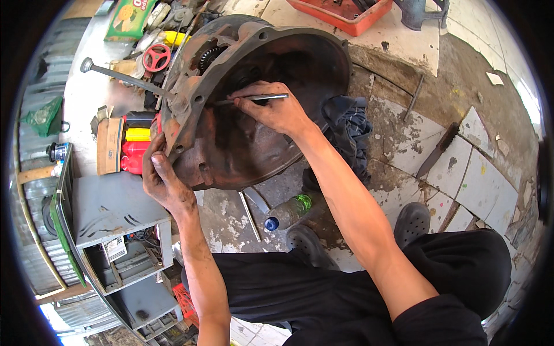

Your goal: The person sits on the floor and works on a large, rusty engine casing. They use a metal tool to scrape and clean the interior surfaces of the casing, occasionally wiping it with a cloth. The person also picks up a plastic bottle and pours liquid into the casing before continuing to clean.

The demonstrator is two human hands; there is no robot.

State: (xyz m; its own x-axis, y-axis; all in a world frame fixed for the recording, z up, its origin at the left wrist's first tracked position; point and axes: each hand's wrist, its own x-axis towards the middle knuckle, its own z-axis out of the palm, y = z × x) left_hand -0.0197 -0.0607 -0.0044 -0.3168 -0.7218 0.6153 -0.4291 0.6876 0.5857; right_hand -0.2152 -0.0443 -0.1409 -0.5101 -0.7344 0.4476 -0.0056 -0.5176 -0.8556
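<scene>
A big rusty bell housing [254, 147] of a gearbox stands tilted in front of me, its wide hollow facing me. My left hand [164, 176] grips its left rim, the thumb along the edge. Inside the hollow, my right hand [268, 106] holds a slim silver metal rod [276, 96], pinched between thumb and fingers. The rod's inner end reaches into the dark middle of the housing, where its tip is hard to make out. A toothed ring [209, 57] shows in an opening at the upper left. From the left side juts a grey bar with a round head [118, 78].
Dark cloth [346, 130] lies against the housing's right side. Below are a clear bottle with a blue cap [288, 211] and a thin metal bar [250, 216]. At left stand a grey cabinet [115, 199] and a cluttered bench. A red tray [346, 18] sits at the back.
</scene>
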